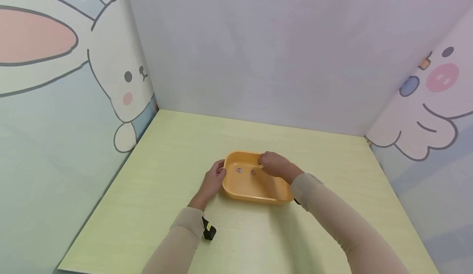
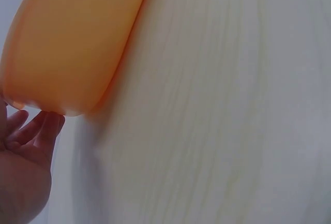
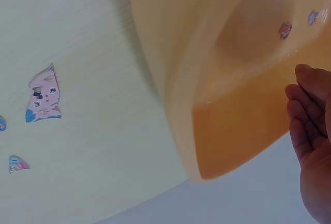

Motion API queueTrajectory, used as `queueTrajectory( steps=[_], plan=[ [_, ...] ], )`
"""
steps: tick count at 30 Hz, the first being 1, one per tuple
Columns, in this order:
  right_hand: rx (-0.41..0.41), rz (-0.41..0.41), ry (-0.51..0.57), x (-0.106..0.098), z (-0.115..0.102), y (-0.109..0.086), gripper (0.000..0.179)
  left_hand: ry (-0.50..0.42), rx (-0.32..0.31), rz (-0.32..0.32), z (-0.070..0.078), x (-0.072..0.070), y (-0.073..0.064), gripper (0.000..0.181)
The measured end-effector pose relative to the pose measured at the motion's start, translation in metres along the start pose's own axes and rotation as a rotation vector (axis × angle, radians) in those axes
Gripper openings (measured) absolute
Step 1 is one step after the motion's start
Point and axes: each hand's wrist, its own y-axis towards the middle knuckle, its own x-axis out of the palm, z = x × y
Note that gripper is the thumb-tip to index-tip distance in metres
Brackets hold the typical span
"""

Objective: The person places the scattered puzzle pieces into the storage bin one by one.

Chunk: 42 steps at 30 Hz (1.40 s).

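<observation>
A shallow orange plastic basin (image 1: 255,198) sits on the table. My left hand (image 1: 214,179) grips its left end, thumb at the rim; in the left wrist view the fingers (image 2: 49,131) press against the outside wall. My right hand (image 1: 275,165) hangs over the far side of the basin. In the right wrist view its fingers (image 3: 305,115) are loosely bent, thumb near the index fingertip, and nothing shows between them. Two small printed pieces lie on the basin floor: a pale one (image 1: 239,170) and a darker reddish one (image 1: 253,172).
Outside the basin, in the right wrist view, lie a pink printed piece (image 3: 45,95) with characters, a small triangular piece (image 3: 18,164) and a blue piece (image 3: 2,123) cut by the frame edge. The pale yellow table (image 1: 184,142) meets walls on three sides.
</observation>
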Motion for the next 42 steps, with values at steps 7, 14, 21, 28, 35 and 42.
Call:
queueTrajectory(
  steps=[7,14,21,28,35,42],
  plan=[
    [0.007,0.019,-0.004,-0.006,0.003,-0.01,0.017,0.004,0.007,0.0,-0.001,-0.001,0.0,0.045],
    [-0.005,0.054,-0.002,-0.014,0.006,-0.022,0.015,0.002,0.014,-0.002,0.0,-0.001,0.001,0.045],
    [0.014,0.077,0.013,-0.015,0.013,-0.032,0.016,-0.007,0.016,-0.009,0.0,-0.001,0.001,0.044],
    [0.05,0.063,0.039,-0.014,0.022,-0.041,0.021,-0.019,0.006,-0.01,-0.001,-0.002,0.002,0.045],
    [0.098,0.048,0.071,-0.017,0.026,-0.048,0.02,-0.016,-0.01,-0.009,-0.002,-0.002,0.004,0.046],
    [0.117,0.044,0.058,-0.018,0.032,-0.06,0.019,-0.018,-0.007,-0.008,-0.001,-0.003,0.004,0.046]
  ],
)
